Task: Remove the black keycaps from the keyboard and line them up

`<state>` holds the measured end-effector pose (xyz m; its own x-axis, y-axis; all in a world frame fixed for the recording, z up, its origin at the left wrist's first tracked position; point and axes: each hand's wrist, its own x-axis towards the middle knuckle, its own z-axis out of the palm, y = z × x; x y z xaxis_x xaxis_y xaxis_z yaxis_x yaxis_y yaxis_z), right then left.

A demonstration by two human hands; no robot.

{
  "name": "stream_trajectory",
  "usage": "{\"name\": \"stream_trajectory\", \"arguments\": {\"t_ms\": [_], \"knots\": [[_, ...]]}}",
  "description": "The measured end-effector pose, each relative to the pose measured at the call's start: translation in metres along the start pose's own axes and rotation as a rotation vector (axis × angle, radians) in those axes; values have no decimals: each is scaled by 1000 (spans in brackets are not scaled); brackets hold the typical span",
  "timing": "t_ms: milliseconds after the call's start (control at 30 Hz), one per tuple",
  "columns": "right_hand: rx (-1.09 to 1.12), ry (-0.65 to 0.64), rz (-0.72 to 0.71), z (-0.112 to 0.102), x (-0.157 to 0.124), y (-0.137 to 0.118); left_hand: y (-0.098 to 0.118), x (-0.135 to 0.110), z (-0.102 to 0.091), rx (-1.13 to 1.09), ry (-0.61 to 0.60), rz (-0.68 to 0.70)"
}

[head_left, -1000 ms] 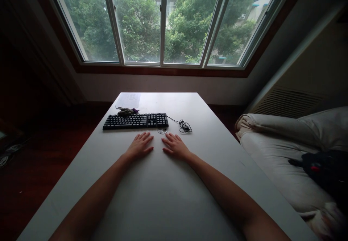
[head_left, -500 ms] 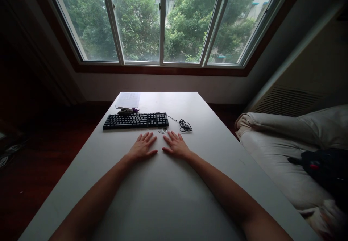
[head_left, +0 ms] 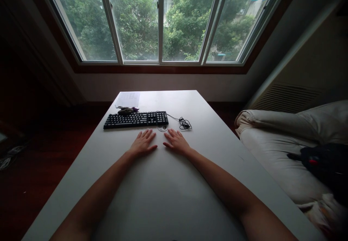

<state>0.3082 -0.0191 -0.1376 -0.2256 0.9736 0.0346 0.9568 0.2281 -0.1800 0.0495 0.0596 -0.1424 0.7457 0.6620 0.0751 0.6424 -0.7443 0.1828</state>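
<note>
1 window [head_left: 141, 65] of 4 panes spans the far wall. 1 white table [head_left: 168, 183] occupies the centre. 1 pale-covered sofa [head_left: 268, 150] stands to its right, bearing 1 dark item [head_left: 328, 165]. 1 black keyboard [head_left: 136, 120] lies across the table's farther part, left of centre. 1 paper sheet [head_left: 127, 99] lies at the far left corner. The left hand [head_left: 143, 142] and right hand [head_left: 176, 142] rest palm down on the table, fingers extended and spread, gripping nothing; the keyboard is just beyond them. 1 cable [head_left: 185, 124] lies loosely coiled right of the keyboard. 1 small bundle [head_left: 125, 110], nature uncertain in this light, lies at the keyboard's rear edge. 1 ring [head_left: 162, 128] shows at its front right corner.
</note>
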Motion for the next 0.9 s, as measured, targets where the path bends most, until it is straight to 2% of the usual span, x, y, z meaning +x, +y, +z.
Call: {"name": "stream_trajectory", "arguments": {"t_ms": [233,367,667,900], "knots": [[10,-66,-5,-1,9,4,-3,12,-4,-2,-50,49],[22,-101,-22,-3,15,7,-4,13,-2,4,-21,41],[4,-56,-11,1,15,7,-3,12,1,-7,20,-2],[10,-91,-36,-1,15,7,-4,12,2,-5,2,13]]}}
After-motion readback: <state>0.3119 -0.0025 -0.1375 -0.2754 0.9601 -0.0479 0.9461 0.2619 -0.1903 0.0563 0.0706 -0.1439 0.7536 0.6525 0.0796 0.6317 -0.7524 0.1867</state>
